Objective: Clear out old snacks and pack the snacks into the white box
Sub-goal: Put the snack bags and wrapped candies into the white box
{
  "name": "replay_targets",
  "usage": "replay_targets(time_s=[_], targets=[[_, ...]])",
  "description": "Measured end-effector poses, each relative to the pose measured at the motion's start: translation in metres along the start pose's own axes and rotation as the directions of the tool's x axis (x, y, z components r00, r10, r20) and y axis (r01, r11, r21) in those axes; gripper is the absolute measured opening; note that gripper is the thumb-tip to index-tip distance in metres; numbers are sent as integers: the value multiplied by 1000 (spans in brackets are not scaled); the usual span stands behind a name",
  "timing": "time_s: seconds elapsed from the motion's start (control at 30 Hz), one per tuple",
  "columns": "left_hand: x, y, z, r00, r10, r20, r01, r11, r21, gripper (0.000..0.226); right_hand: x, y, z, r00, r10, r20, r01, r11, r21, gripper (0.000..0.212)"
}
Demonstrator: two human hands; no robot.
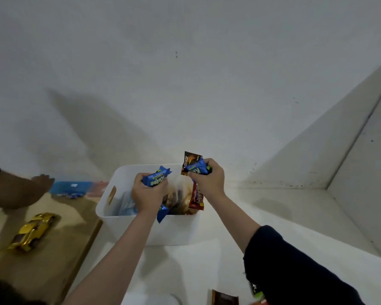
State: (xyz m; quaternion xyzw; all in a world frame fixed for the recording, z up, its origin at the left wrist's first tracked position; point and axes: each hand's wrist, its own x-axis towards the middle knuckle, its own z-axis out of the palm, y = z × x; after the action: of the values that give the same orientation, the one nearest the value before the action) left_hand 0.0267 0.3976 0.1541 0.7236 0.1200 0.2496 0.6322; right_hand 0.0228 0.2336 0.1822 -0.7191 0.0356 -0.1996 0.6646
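White box (163,230) sits on the white counter (284,208), against the wall, just right of a wooden board (42,256). Open top, cut-out handle on its left wall. Inside: a pale blue packet (128,205) at the left, a clear bag (176,197) with brown contents in the middle; rest of the contents too hidden to make out.

Left hand (146,194) is over the box opening, fingers curled tight around blue snack packs (157,178) labelled "Kalpa"; one end sticks up past the fingers, another blue wrapper end hangs out below the wrist over the box's near wall.

Right hand (209,181) is over the box's right rear corner, fingers closed on a bunch: a blue pack (197,168), a dark brown "Nextar" pack (189,161) sticking up behind it, and a red wrapper (196,199) hanging down from the palm toward the box's right edge. Dark sleeve on the right arm, left forearm bare.

Second person's arm (15,190) comes in from the left edge, hand resting near a blue flat packet (72,187) at the far end of the board. Gold toy car (34,231) lies on the board, well apart from the box.

Bottom edge: a brown packet (224,298) on the counter, partly cropped; a bit of green and orange beside the right sleeve, can't tell what.
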Motion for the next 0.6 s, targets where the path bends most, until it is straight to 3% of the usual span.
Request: replay_targets(time_s=[0.17,0.33,0.47,0.6], targets=[[26,-24,12,986,-149,-72,151,988,26,35,-3,25,33,989,-145,-25,138,972,-191,34],[36,-51,17,956,-290,48,279,947,156,38,-13,55,44,981,-192,33,195,956,-221,30],[39,-57,20,866,-457,205,415,884,216,39,-19,65,42,970,-231,81,243,947,-212,32],[34,-48,22,710,-581,397,431,805,408,23,-18,67,41,971,-210,113,225,965,-138,47]])
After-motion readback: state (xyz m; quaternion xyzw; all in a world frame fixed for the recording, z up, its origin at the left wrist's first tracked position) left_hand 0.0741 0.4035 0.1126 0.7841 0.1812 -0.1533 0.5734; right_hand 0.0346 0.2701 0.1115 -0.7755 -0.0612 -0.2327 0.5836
